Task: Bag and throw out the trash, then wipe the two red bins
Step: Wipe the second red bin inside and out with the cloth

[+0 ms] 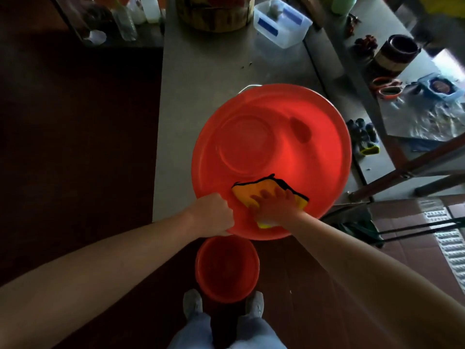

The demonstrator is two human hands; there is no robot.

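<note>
Head view, wiping stage. The large red bin (314,152) stands on the table (201,71), mouth up towards the camera. On its face the yellow cloth (245,195) lies against the inner wall at about 6 o'clock, its long side running roughly 9 to 3 along the wall's curve. The right hand (276,207) rests on top of the cloth with fingers spread flat and pointing to 12 — pressing, not clutching. The left hand (212,214) curls round the rim at about 7 o'clock, just beside the cloth, and steadies the bin. The bin's floor lies towards 12 from the right hand, while the remaining wall arcs away to 3 and to 9. A next stroke would probably follow that curve, and the arc towards 3 is the freer side, since the left hand blocks the way to 9. The small red bin (226,270) sits on the floor (302,285) at the person's feet, well apart from both hands, and neither hand reaches for it.
</note>
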